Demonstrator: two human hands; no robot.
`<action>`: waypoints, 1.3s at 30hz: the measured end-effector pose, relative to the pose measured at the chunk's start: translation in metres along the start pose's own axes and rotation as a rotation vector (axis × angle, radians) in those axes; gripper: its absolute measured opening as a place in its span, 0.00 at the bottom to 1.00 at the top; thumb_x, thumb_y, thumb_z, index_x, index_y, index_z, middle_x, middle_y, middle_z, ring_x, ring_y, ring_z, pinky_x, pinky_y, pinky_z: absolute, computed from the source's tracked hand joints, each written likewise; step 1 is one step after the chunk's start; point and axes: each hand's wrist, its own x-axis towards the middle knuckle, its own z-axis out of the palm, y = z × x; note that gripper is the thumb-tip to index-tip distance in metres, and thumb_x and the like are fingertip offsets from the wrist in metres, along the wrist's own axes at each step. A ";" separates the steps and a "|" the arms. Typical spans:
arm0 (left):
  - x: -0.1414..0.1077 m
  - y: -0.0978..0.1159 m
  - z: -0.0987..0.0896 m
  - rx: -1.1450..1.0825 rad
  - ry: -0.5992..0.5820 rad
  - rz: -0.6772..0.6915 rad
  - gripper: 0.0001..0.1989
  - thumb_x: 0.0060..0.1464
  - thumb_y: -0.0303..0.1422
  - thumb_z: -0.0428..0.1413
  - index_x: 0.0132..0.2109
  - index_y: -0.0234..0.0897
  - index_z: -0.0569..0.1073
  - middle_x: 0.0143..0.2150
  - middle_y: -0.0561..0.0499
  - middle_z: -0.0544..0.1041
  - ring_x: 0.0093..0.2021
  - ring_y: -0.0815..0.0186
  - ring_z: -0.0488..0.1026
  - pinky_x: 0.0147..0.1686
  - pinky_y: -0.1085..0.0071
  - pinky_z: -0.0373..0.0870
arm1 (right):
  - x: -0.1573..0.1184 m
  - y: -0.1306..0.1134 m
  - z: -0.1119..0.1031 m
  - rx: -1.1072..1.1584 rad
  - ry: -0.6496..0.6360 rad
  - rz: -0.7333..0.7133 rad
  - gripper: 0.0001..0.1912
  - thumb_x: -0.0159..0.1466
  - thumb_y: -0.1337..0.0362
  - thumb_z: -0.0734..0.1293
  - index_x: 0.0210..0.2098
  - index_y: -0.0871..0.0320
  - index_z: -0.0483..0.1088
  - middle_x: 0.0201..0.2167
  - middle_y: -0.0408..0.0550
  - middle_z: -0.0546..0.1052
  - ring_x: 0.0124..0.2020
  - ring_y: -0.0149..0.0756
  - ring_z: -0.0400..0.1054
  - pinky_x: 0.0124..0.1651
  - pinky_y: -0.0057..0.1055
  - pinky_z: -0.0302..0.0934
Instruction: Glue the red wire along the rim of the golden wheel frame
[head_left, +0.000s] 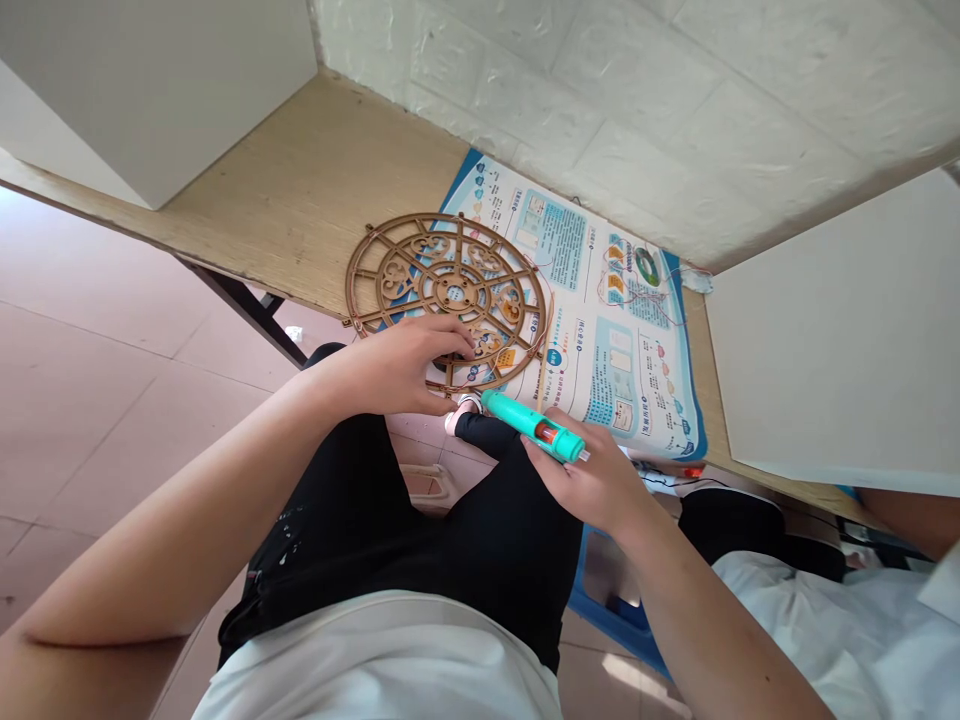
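Observation:
A round brown wooden wheel frame (415, 243) with spokes and cut-out scrollwork lies on the printed mat and juts past the table's near edge. My left hand (405, 365) is at its near rim, fingers over the top and thumb at the edge, gripping it. Thin copper-coloured wire runs along parts of the rim. My right hand (592, 480) is closed around a teal hot glue gun (517, 415), whose front end points toward the near rim. A short clear stick shows at the gun's back end. The gun's front end is close to the wheel; contact cannot be made out.
A blue and white printed mat (577, 350) covers part of the wooden table (277, 190). Loose reddish wire (637, 290) and a green coil (646, 266) lie on it. White panels (840, 340) stand on both sides. Another person (825, 620) sits at the right.

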 end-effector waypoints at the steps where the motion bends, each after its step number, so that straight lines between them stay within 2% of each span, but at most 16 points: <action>1: 0.000 0.000 0.000 0.002 0.001 0.001 0.23 0.50 0.36 0.65 0.54 0.39 0.77 0.60 0.47 0.75 0.59 0.55 0.74 0.60 0.65 0.69 | -0.001 0.001 0.000 -0.001 -0.002 0.002 0.03 0.70 0.62 0.63 0.38 0.53 0.65 0.25 0.42 0.71 0.23 0.37 0.66 0.28 0.33 0.56; 6: 0.001 0.002 0.000 0.009 0.003 0.006 0.23 0.49 0.35 0.65 0.53 0.38 0.77 0.61 0.47 0.75 0.59 0.55 0.73 0.61 0.66 0.68 | -0.003 0.004 0.002 -0.017 -0.006 0.021 0.05 0.70 0.61 0.63 0.36 0.52 0.63 0.25 0.42 0.69 0.24 0.37 0.66 0.28 0.34 0.55; 16: 0.000 0.001 -0.001 -0.003 -0.018 0.006 0.24 0.51 0.38 0.64 0.55 0.38 0.76 0.60 0.47 0.75 0.59 0.56 0.73 0.60 0.66 0.68 | -0.009 0.014 0.002 -0.076 0.008 0.029 0.06 0.71 0.59 0.62 0.39 0.54 0.66 0.31 0.48 0.76 0.30 0.43 0.72 0.30 0.34 0.55; 25: 0.000 0.000 -0.001 -0.005 -0.012 0.014 0.23 0.51 0.37 0.64 0.55 0.38 0.77 0.60 0.47 0.76 0.60 0.57 0.73 0.60 0.66 0.69 | -0.006 0.011 -0.001 -0.056 0.013 0.023 0.08 0.72 0.60 0.62 0.36 0.53 0.64 0.26 0.42 0.71 0.26 0.38 0.70 0.29 0.32 0.56; 39: 0.000 0.000 0.000 0.010 -0.005 0.022 0.24 0.51 0.38 0.64 0.55 0.37 0.77 0.60 0.47 0.76 0.59 0.57 0.74 0.60 0.67 0.69 | -0.004 0.009 -0.009 -0.026 0.046 0.004 0.10 0.72 0.62 0.62 0.32 0.53 0.62 0.23 0.40 0.69 0.24 0.35 0.68 0.28 0.31 0.55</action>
